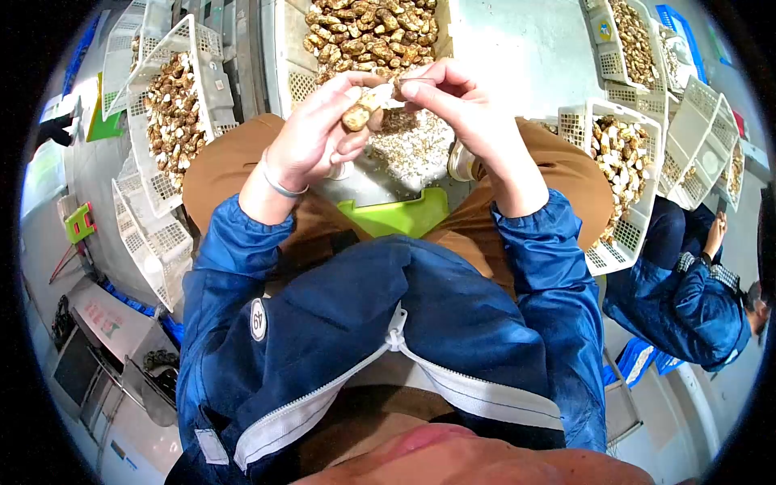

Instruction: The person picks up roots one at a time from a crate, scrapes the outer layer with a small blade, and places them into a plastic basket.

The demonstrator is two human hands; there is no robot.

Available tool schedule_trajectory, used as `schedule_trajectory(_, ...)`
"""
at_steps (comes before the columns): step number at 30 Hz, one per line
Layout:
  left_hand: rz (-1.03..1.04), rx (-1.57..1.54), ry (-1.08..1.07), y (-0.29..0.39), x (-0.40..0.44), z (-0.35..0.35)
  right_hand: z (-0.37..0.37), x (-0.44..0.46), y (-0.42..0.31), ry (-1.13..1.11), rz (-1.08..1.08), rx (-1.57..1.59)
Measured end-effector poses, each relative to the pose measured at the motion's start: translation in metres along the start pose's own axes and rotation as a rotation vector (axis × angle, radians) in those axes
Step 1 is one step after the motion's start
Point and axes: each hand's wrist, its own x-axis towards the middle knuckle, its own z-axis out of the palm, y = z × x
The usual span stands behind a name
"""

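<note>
My left hand [311, 133] is closed round a pale mushroom with a brown cap [356, 116], held above the floor between my knees. Close on its right, my right hand [465, 101] pinches a thin dark tool [418, 80], perhaps a small blade, against the mushroom's upper end. The tool's full shape is hidden by my fingers. Just beyond both hands a white basket [446, 40] holds many brown mushrooms [372, 32]. Below the hands, a pile of pale trimmings [414, 145] lies on the floor.
A green plastic piece [396, 217] is between my legs. Mushroom-filled crates stand at left [198, 89] and right [647, 194]. More crates [703, 145] stand farther right, near another person in blue [695, 299]. Empty-looking crates [153, 242] lean at the left.
</note>
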Motion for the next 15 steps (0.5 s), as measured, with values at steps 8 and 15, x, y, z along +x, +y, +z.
schedule_trajectory(8,0.795,-0.282,0.333,0.093,-0.129,-0.152,0.003,-0.010,-0.002,-0.260,-0.071,-0.490)
schedule_trajectory(15,0.463,-0.070,0.294,0.111,-0.067,-0.122,0.007,-0.014,0.020,-0.196,-0.262,-0.726)
